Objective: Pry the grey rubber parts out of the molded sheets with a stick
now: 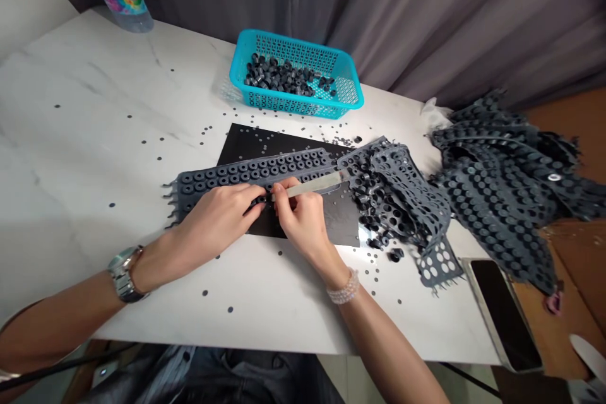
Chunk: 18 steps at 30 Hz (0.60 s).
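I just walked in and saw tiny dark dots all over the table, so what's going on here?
A person is working on a dark sheet with rows of round bits in it. The left hand is on its near side, and the right hand grips a pale strip, fingertips close to the left hand's. Many loose bits are in the blue basket. To the right lie a crumpled sheet with holes and more bits.
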### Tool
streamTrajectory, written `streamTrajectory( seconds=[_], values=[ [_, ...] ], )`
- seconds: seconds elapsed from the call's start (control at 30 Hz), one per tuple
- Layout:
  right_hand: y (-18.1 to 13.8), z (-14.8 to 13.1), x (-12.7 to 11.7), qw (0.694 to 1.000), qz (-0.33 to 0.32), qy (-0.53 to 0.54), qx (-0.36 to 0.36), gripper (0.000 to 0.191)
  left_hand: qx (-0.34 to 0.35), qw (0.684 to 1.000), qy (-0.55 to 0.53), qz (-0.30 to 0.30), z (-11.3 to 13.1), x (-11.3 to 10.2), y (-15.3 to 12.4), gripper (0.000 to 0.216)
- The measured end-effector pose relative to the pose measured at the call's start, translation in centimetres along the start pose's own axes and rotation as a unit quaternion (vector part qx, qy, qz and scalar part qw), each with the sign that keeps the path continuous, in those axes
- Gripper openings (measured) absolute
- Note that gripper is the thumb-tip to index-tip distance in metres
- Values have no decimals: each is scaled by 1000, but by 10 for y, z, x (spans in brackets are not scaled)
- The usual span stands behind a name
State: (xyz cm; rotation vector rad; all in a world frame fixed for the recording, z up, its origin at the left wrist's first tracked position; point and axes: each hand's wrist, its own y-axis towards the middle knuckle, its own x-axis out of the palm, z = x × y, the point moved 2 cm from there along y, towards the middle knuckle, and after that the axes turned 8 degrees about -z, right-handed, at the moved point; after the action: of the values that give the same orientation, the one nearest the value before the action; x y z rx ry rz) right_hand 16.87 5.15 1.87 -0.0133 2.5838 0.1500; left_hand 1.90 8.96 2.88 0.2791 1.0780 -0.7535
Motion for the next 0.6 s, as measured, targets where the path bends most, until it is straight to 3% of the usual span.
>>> streamTrajectory(
  seconds=[0.27, 0.43, 0.5, 0.6],
  values=[
    [-2, -4, 15, 991, 5, -124, -49, 23, 2, 996, -83, 24, 3, -9, 3, 22],
    [1, 1, 12, 997, 29, -72, -12, 24, -82, 966, -237, 59, -7, -22, -4, 9],
    [2, 3, 9, 998, 28, -47, 1, 26, -112, 918, -373, 78, -16, -27, -6, 10],
    [2, 5, 6, 1000, 25, -6, 14, 31, -133, 774, -616, 53, -29, -33, -3, 8]
  ],
)
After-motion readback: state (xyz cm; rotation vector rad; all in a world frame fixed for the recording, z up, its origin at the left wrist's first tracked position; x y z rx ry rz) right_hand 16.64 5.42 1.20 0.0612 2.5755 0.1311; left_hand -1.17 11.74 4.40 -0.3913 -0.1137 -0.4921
